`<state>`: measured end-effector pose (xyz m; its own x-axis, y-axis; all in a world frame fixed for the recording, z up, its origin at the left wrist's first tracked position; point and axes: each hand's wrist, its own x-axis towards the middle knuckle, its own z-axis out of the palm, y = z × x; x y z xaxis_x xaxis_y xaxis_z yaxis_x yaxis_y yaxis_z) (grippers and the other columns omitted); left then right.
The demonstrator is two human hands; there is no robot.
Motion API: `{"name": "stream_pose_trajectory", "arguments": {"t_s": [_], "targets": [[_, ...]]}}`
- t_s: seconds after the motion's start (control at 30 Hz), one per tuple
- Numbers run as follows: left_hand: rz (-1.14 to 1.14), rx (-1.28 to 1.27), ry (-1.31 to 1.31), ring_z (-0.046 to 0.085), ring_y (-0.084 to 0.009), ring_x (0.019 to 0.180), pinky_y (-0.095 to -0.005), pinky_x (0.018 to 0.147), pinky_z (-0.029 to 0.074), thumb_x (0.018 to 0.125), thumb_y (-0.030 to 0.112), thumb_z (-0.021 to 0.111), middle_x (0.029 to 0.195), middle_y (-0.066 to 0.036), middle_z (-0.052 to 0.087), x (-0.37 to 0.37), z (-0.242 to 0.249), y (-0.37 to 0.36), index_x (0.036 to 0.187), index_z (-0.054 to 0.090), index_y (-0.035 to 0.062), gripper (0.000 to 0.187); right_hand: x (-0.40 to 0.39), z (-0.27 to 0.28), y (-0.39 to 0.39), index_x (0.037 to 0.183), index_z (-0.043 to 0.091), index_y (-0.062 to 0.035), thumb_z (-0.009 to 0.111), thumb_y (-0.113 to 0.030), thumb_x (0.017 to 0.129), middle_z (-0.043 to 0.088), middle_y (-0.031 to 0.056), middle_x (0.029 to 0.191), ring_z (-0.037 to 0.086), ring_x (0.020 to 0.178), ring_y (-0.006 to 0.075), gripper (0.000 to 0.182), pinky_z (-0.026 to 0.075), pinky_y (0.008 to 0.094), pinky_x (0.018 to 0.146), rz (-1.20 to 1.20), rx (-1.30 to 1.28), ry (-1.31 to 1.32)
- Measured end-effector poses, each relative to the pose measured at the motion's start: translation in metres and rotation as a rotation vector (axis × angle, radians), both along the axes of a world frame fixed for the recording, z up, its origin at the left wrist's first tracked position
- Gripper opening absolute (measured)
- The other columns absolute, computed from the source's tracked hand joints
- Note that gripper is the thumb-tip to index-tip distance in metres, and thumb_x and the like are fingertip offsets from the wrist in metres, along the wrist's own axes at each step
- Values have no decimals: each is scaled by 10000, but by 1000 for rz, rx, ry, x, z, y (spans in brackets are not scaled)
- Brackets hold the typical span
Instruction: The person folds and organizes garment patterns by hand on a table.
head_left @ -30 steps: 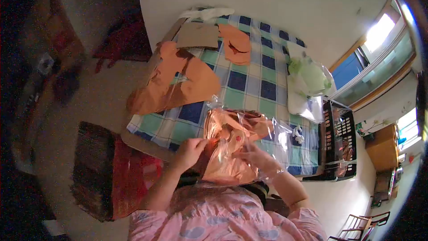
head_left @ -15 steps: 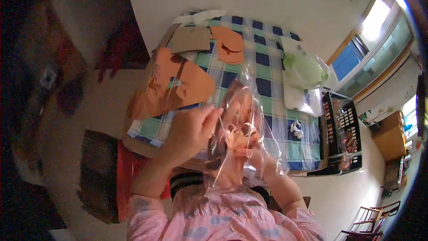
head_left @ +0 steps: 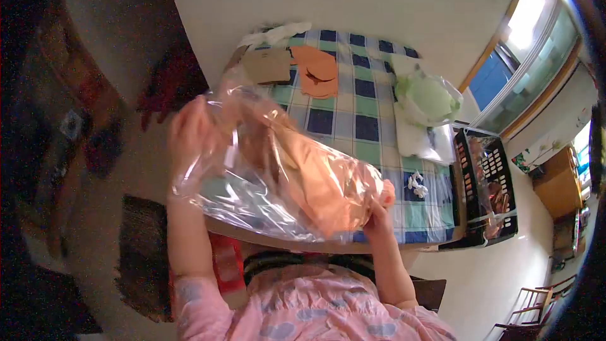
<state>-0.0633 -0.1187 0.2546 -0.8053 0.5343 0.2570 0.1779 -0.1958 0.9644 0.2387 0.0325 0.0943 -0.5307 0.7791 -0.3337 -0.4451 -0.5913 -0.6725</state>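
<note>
A clear plastic bag (head_left: pixel 252 205) is stretched across the near side of the table, between my two hands. Inside it, toward the right, shows a peach-orange sheet-like piece (head_left: pixel 322 177); glare on the plastic breaks up its outline. My right hand (head_left: pixel 380 209) is closed on the gathered right end of the bag. At the raised left end, my left hand (head_left: pixel 194 127) grips the bag, its fingers partly blurred behind the shiny film. The bag covers much of the table's left front part.
A checked cloth (head_left: pixel 366 129) covers the table. Toward the back lie an orange piece with a dark curved mark (head_left: pixel 315 72), a beige card (head_left: pixel 268 66) and white material (head_left: pixel 278 33). On the right are a bag of green stuff (head_left: pixel 429 98), a crumpled white scrap (head_left: pixel 416 184) and a black crate (head_left: pixel 489 183).
The bag, earlier bunched upright before my chest, is now spread out sideways. My left hand has moved left and up with its end; my right hand has shifted slightly right.
</note>
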Motion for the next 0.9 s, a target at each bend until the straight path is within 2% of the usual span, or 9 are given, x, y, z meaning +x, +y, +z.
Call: {"name": "stream_pose_trajectory", "arguments": {"t_s": [0.13,0.17,0.23,0.33,0.43,0.53,0.73,0.8,0.9], "targets": [[97,108,-54,332,-55,473,-232,443,282,937,300,525,535,47,334,-13,8,-18,606,422,142,381,31,-24,26,1005,603,-68,602,-65,834,631,31,925,590,919,143,172,497,279,754,-201,189,-109],[198,134,-99,297,-67,450,-235,432,266,933,298,531,519,52,310,-17,10,-20,606,382,136,395,54,-37,48,951,619,-68,634,-77,830,616,18,897,572,827,114,122,472,266,700,36,252,-32],[236,268,-8,306,-71,482,-234,455,309,926,292,540,565,47,338,-44,-7,-39,718,488,100,288,58,-7,60,840,617,-61,634,-64,821,589,16,795,516,653,96,26,418,234,589,-112,477,-163],[337,433,-149,445,-99,627,-237,591,416,919,268,546,744,9,467,-73,-10,-74,1037,553,65,234,56,54,70,808,613,-45,606,-31,816,566,21,697,499,593,94,17,385,209,518,-248,563,-342],[581,483,-295,553,-186,1050,-287,891,445,931,234,510,1168,-76,530,-54,18,-92,1386,399,97,487,50,98,96,920,610,-45,656,-52,801,605,16,806,550,704,102,128,448,236,579,-91,725,-327],[670,241,323,486,-233,1200,-320,966,404,948,241,441,1301,-110,477,-110,-20,-149,1369,427,116,440,26,145,130,947,633,-32,662,-26,789,633,30,828,584,770,118,161,499,265,667,1,860,-446],[798,274,291,520,-196,989,-327,871,445,914,279,488,1167,-98,518,-98,4,-184,1315,461,82,447,-20,225,197,962,657,-24,683,-61,781,663,37,863,610,763,115,186,517,267,695,260,1162,-589],[809,419,205,490,-163,812,-341,809,448,867,346,604,1023,-83,529,-85,24,-176,1248,501,45,497,-37,252,234,904,675,9,695,-18,763,645,28,808,583,729,76,145,471,203,646,236,1409,-1007],[906,571,55,436,-128,648,-308,682,411,864,379,633,815,-38,470,-65,60,-150,1014,487,62,379,-71,270,291,886,667,11,705,-45,761,642,17,787,576,723,71,142,471,213,636,212,1444,-979]]}}
